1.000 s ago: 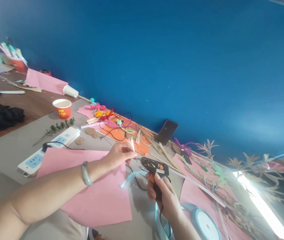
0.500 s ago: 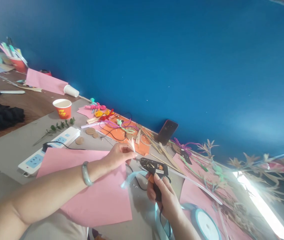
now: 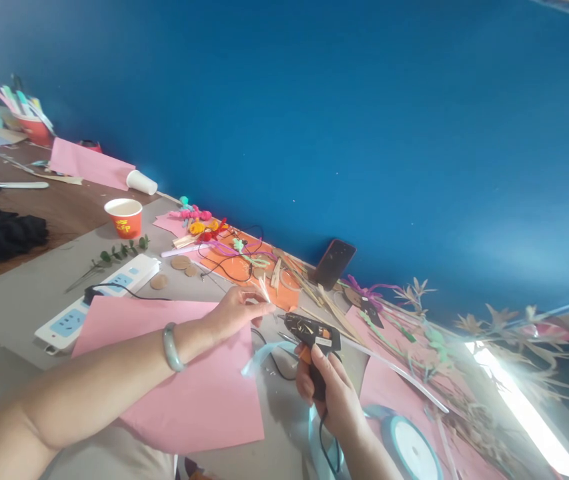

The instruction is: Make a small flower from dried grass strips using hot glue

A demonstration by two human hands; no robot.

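Observation:
My left hand [image 3: 237, 311] is closed in a pinch on a small pale strip of dried leaf [image 3: 265, 289], held just above the pink paper sheet [image 3: 184, 373]. A pale green bangle [image 3: 171, 347] sits on that wrist. My right hand [image 3: 329, 393] grips the handle of a black and orange hot glue gun [image 3: 311, 331], its nozzle pointing left toward the pinched strip, a short gap away. The gun's black cord [image 3: 325, 437] runs down past my right wrist. A light blue ribbon [image 3: 264, 353] lies under the gun.
A white power strip [image 3: 99, 300] lies left of the pink sheet. A red paper cup [image 3: 125, 217], a green sprig [image 3: 114, 255], orange paper with cords [image 3: 234, 263], a dark phone [image 3: 334, 263] leaning on the blue wall, dried stems [image 3: 464, 333] and a ribbon spool [image 3: 411, 450] surround the hands.
The glue gun has shifted slightly to the right and its nozzle drew a little away from the strip. My left hand has stayed where it was, still pinching.

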